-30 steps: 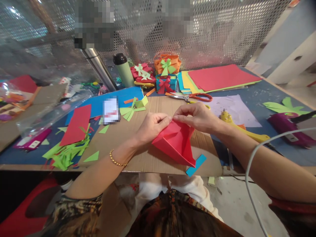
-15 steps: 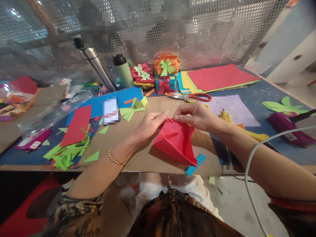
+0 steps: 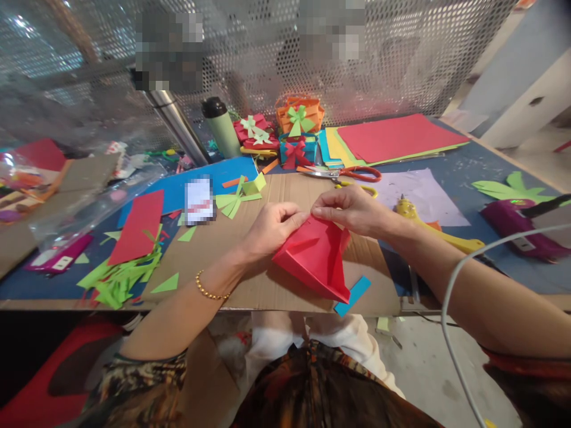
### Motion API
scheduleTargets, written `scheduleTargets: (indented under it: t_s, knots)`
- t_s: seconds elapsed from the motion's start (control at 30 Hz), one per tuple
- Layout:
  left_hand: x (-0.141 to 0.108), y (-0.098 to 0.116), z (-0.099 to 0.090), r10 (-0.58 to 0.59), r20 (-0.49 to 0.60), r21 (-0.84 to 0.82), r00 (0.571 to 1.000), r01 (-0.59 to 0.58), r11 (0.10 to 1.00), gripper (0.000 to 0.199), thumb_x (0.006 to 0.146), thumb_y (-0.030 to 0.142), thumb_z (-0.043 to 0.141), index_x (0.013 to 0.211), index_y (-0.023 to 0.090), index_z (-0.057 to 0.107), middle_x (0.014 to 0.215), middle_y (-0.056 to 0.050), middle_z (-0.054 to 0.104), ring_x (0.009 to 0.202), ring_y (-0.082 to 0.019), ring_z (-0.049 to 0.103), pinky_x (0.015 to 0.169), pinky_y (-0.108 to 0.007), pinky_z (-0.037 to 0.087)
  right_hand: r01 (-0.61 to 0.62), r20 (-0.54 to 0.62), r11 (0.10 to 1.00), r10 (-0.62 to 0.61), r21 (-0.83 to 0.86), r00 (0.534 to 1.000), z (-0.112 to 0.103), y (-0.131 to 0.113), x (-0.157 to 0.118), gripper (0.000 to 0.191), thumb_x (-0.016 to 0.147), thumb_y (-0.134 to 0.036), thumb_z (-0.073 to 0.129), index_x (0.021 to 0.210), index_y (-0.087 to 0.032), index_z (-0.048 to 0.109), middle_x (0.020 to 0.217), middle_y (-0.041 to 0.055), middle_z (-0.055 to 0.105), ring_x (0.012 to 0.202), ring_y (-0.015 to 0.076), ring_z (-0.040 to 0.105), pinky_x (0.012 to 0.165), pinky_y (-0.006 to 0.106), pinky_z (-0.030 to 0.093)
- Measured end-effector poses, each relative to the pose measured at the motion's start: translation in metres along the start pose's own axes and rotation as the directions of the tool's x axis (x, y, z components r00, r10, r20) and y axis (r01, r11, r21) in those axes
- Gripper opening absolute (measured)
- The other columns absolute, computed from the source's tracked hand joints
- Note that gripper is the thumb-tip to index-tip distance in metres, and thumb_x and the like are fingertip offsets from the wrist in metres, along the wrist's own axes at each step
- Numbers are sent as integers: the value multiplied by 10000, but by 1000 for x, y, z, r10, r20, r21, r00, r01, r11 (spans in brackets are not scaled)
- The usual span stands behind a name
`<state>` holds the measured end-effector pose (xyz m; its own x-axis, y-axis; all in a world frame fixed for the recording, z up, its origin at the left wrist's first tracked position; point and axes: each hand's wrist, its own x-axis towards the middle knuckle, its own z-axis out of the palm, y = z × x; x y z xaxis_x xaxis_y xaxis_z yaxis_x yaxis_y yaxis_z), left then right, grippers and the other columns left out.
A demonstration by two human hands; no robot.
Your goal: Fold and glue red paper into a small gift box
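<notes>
Head camera view, looking down on two bare hands that meet over a folded red paper form (image 3: 312, 261) above a cardboard sheet (image 3: 214, 261). The left hand (image 3: 279, 224) pinches the form's far edge between thumb and fingers; the right hand (image 3: 345, 209) pinches the same edge just beside it, thumb against curled fingers. Both forearms come in from the near corners and angle inward, elbows wide, a gold bead bracelet (image 3: 212, 289) on the left wrist. The form opens toward the person, its near corner pointing toward the cardboard's near edge, beside a blue paper strip (image 3: 353, 296).

Bare cardboard lies left of the form, between it and a green paper triangle (image 3: 165, 283); to the right, the margin before the cardboard's side edge is narrower. Beyond the hands are red-handled scissors (image 3: 360, 173) and a green paper bow (image 3: 234, 201). Right of them, a yellow glue gun (image 3: 439, 233) lies partly behind the right forearm, on a pale purple sheet (image 3: 428, 190). Left are a red paper rectangle (image 3: 139, 227) and green paper scraps (image 3: 116, 278). Along the back stand finished-looking paper boxes (image 3: 300, 116) with bows, next to stacked coloured sheets (image 3: 401, 139).
</notes>
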<state>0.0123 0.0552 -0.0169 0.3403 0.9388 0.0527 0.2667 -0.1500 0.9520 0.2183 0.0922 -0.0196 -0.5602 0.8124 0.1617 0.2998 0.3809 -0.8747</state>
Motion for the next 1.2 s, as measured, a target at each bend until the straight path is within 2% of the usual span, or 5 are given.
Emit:
scheduleTargets:
  t_s: [0.3, 0.63, 0.8, 1.0, 1.2]
  knots:
    - [3, 0, -5, 163, -19, 247, 986, -153, 957, 379, 903, 416, 557, 613, 190, 465, 619, 25, 416, 616, -105, 378, 549, -255, 281, -17, -13, 1000, 16, -10, 1000, -2, 0, 0, 517, 870, -648, 642, 644, -187, 576, 611, -6, 530, 574, 106, 450, 514, 262, 312]
    - [-3, 6, 2, -4, 30, 19, 1000, 4, 1000, 348, 874, 428, 619, 650, 174, 543, 654, 14, 489, 613, -102, 419, 528, -237, 327, 28, 13, 999, -28, -46, 1000, -2, -4, -1, 281, 853, -430, 621, 734, -175, 637, 678, 16, 617, 614, 114, 504, 534, 248, 383]
    - [-2, 3, 2, 32, 8, 14, 999, -32, 999, 342, 822, 400, 637, 593, 184, 502, 596, 27, 446, 580, -93, 392, 514, -242, 285, 78, 24, 992, -76, -100, 997, -2, -5, -1, 283, 879, -412, 587, 733, -174, 634, 667, 8, 601, 618, 110, 486, 546, 248, 370]
    - [-1, 1, 1, 32, 15, -17, 999, -32, 999, 356, 805, 409, 641, 578, 195, 468, 583, 28, 437, 573, -96, 400, 512, -251, 286, 76, 29, 985, -73, -152, 997, -2, -5, -1, 300, 889, -422, 564, 733, -175, 632, 665, 11, 611, 612, 114, 493, 545, 255, 361]
    - [-2, 2, 3, 20, -5, 1, 1000, -20, 1000, 318, 818, 404, 649, 626, 176, 541, 636, 19, 484, 622, -105, 419, 551, -254, 308, 21, 68, 995, -15, -99, 998, -3, -6, -1, 459, 844, -629, 656, 745, -181, 677, 680, 22, 637, 627, 134, 530, 546, 261, 385]
